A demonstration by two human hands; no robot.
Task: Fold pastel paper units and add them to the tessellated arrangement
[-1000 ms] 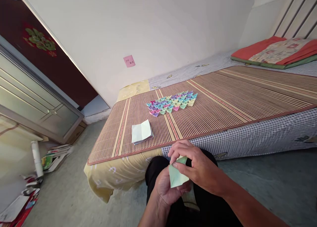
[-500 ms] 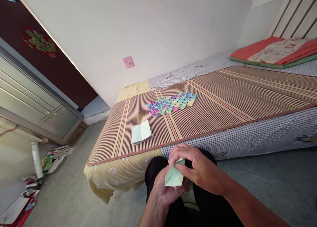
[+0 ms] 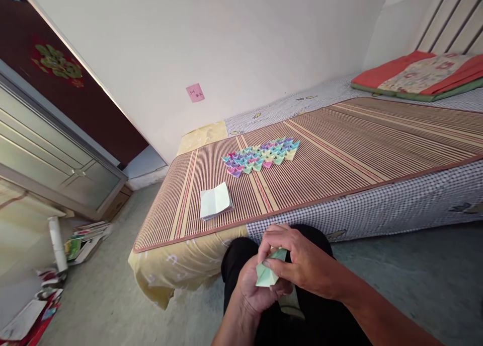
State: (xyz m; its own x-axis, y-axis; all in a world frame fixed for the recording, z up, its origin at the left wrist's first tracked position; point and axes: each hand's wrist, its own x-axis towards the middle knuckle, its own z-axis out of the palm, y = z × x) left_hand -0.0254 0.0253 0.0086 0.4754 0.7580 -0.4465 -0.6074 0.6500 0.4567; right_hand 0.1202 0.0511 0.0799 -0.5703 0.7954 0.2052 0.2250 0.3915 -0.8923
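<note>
Over my lap, both hands hold a small light-green folded paper (image 3: pixel 268 274). My left hand (image 3: pixel 252 288) cups it from below with fingers curled round it. My right hand (image 3: pixel 302 263) lies on top, its fingers pinching the paper's upper edge. Ahead on the striped bamboo mat (image 3: pixel 339 154) of the bed lies a stack of pale paper squares (image 3: pixel 215 201), and farther back a cluster of several small folded paper shapes (image 3: pixel 262 156) in pink, purple, blue and green, set in rows.
The bed's checked and yellow sheet edge (image 3: pixel 377 210) runs just in front of my knees. A folded red and green quilt (image 3: pixel 418 76) lies at the bed's far right. A pink note (image 3: pixel 195 92) sticks to the wall. Magazines and papers (image 3: pixel 81 237) litter the floor at left.
The green paper has become smaller and more tightly folded between my hands. My right fingers have shifted down over it; both hands stay over my lap.
</note>
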